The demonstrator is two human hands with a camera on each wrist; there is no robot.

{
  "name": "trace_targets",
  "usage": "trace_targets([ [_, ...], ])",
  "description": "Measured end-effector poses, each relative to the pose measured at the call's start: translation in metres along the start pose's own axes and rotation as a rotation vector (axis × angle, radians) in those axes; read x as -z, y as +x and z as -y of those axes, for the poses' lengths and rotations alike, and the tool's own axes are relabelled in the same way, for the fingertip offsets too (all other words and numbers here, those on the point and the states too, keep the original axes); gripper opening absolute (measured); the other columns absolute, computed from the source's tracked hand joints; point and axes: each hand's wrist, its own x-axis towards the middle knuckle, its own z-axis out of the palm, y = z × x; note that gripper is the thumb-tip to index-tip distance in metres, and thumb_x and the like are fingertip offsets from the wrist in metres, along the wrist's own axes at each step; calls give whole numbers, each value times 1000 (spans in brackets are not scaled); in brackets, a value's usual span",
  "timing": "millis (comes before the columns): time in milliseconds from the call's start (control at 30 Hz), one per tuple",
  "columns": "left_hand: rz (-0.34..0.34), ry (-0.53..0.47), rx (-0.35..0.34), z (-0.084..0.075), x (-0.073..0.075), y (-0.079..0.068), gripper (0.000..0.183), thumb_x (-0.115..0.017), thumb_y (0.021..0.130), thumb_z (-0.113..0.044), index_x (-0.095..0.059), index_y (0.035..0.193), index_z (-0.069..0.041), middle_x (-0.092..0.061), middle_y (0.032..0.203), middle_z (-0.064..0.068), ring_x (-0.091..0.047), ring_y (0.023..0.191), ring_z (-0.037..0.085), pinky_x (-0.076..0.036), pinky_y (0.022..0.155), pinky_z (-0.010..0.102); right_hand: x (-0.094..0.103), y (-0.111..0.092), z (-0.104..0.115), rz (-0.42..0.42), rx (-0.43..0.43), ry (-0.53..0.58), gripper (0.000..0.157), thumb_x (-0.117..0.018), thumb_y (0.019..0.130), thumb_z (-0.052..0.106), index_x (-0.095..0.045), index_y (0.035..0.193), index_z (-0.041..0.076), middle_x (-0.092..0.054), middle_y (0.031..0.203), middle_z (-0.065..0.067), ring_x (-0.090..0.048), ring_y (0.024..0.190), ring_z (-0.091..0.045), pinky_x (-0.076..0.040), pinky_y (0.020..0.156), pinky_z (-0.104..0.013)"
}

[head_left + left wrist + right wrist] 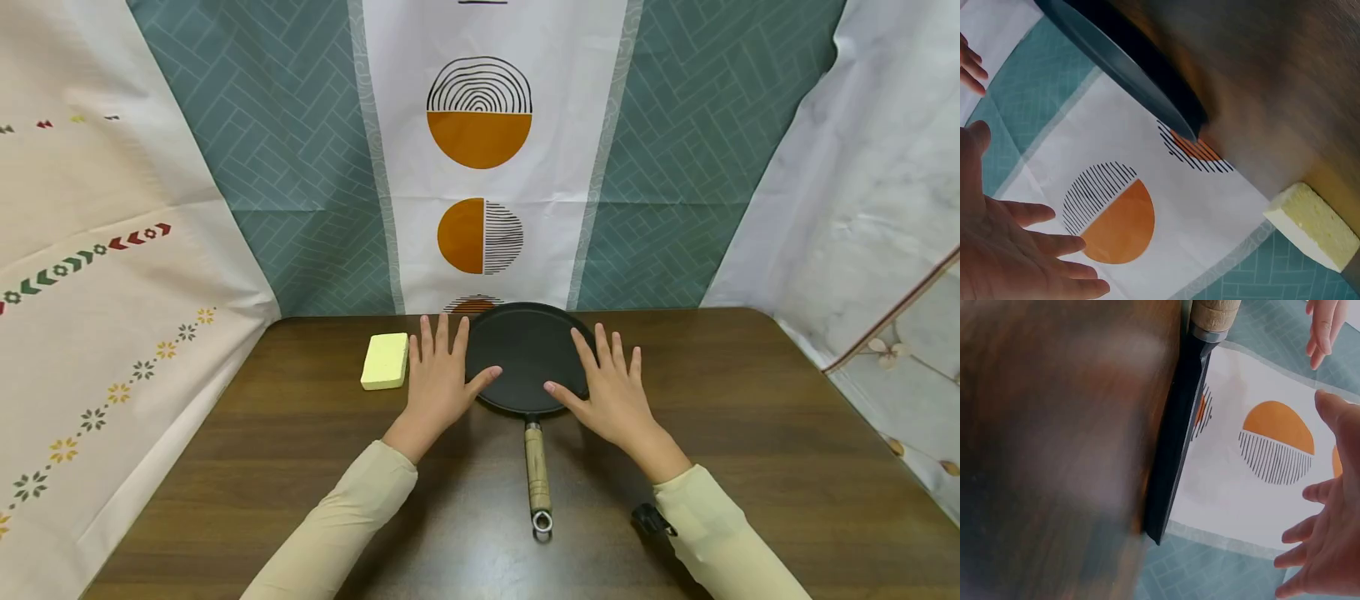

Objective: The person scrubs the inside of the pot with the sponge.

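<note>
From the head camera, a flat black pan (527, 357) is lying near the far edge of the table (750, 433), about midway along it, with its wooden handle (537, 469) pointing back toward the person. The left hand (437, 382) is lying with fingers straight and spread at the pan's left rim, the thumb reaching over the dark surface; it is gripping nothing. The right hand (611, 388) is mirroring it at the right rim, fingers straight, thumb over the pan, also holding nothing. Whether the palms are resting on the table or hovering just above it cannot be told. A yellow sponge (386, 361) is sitting just beside the left hand, toward the left edge of the table.

From the left wrist camera, the left hand (1010, 250) is showing relaxed, spread fingers with nothing between them, the pan's rim (1129, 62) nearby and the sponge (1313, 226) lying beyond on the wood.

From the right wrist camera, the right hand (1329, 544) is likewise open-fingered and unloaded, the pan's edge (1175, 437) apart from it and the handle's end (1213, 315) at the top.

As a judgement, steadying the pan well is calling for even contact from both sides, keeping the thumbs from tipping the shallow rim.
</note>
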Motion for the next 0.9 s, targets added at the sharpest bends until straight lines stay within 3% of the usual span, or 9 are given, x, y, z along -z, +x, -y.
trace_targets([
  [400,-64,-28,19,24,11,9,80,-54,92,-56,-31,150,-7,-25,153,25,-11,143,46,-11,113,58,2,-9,-4,-21,-31,173,88,-58,91,54,-15,156,14,-11,157,-24,-9,142,-48,-3,108,-67],
  [667,-59,-19,64,55,18,18,74,-56,95,-46,-31,148,-1,-31,148,30,-19,139,49,-14,112,60,1,-14,-5,-4,-63,326,84,-58,93,49,-17,155,10,-19,156,-25,-16,142,-45,-10,107,-69],
  [900,-30,-58,131,82,20,27,74,-58,95,-39,-30,146,5,-33,144,32,-26,135,49,-17,110,60,3,-20,3,31,-114,439,82,-56,95,45,-16,154,5,-19,156,-24,-21,140,-45,-22,107,-63],
])
